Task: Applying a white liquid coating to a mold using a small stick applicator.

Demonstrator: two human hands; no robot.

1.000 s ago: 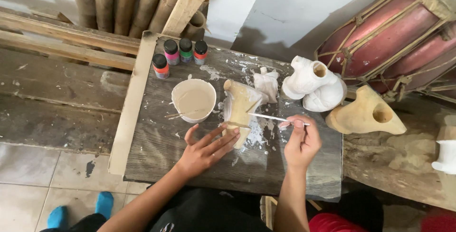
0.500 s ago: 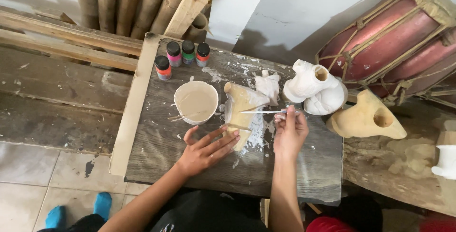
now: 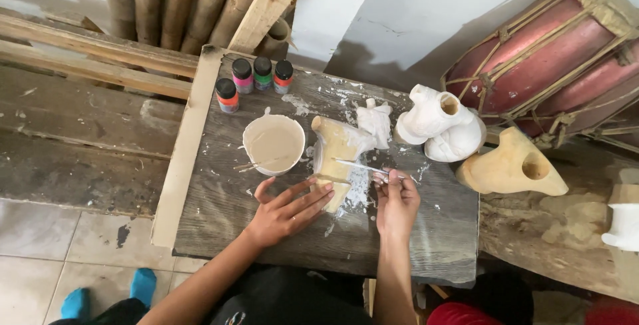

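The right hand [image 3: 397, 204], fingers pinched around a thin brush [image 3: 363, 166], has drawn closer so its tip now lies on the tan, half-whitened carved wooden figure [image 3: 337, 158] that the flat, open left hand [image 3: 287, 210] steadies on the grey weathered plank table [image 3: 439, 245].

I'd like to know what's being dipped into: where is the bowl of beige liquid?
The bowl of beige liquid sits on the grey wooden board, just below four small paint bottles and left of the pale carved piece, above the left hand.
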